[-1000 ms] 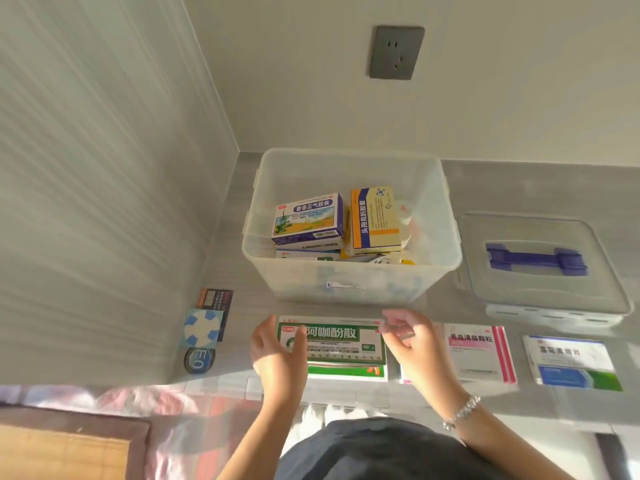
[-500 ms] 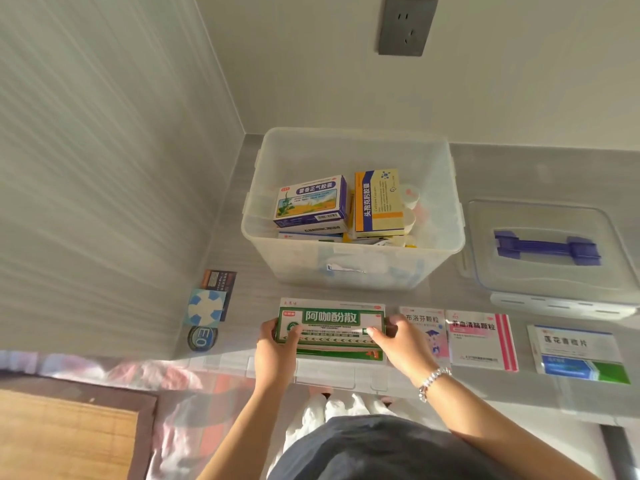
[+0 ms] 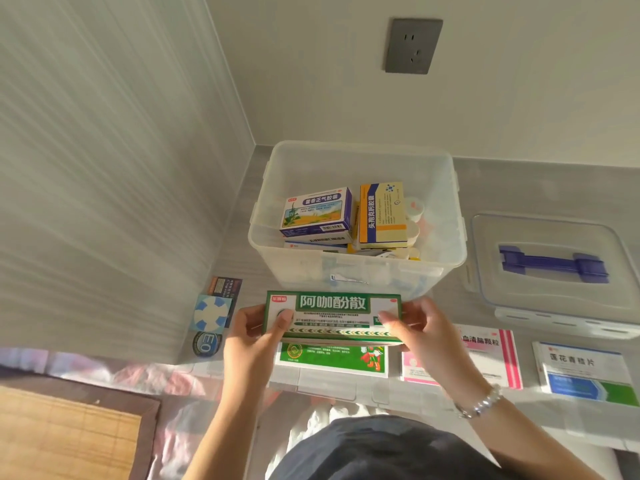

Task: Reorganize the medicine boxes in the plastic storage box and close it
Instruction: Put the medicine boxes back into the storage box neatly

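A wide green medicine box [image 3: 332, 315] is lifted just above the table in front of the clear plastic storage box [image 3: 360, 271]. My left hand [image 3: 258, 336] grips its left end, thumb on top. My right hand [image 3: 420, 336] grips its right end. Beneath it lies a second green and white box [image 3: 332, 360]. Inside the storage box sit a purple-blue medicine box [image 3: 317, 211], a yellow and blue one [image 3: 381, 214] and several smaller items. The clear lid [image 3: 554, 306] with a blue handle [image 3: 552, 265] lies to the right of the storage box.
A pink and white box [image 3: 491, 355] and a blue and white box [image 3: 585, 370] lie flat along the table's front right. Blue stickers [image 3: 213, 315] mark the wall at left. A grey wall socket [image 3: 414, 46] is above. The storage box stands in the wall corner.
Both hands closed on the ends of the green box and lifted it off the box beneath, raising it slightly toward the storage box.
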`<action>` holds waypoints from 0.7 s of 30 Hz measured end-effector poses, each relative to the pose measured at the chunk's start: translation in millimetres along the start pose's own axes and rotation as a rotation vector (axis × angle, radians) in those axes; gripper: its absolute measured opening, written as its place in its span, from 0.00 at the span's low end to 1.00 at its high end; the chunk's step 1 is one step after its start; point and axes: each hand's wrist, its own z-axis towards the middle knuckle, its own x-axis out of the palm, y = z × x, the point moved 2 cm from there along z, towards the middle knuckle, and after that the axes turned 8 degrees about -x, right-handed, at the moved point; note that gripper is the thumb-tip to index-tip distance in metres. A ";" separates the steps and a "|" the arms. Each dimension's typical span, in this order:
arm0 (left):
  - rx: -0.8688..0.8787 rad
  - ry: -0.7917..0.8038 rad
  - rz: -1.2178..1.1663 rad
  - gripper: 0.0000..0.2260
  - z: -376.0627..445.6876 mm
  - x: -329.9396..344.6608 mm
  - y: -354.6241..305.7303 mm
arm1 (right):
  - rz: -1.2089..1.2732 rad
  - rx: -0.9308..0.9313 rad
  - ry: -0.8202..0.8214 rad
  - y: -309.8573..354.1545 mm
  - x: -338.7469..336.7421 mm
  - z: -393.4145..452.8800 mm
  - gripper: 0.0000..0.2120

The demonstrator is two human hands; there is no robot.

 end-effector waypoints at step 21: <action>0.413 0.292 0.788 0.21 85.8 43.4 -154.8 | -0.215 -0.120 0.009 80.5 -56.9 100.8 0.14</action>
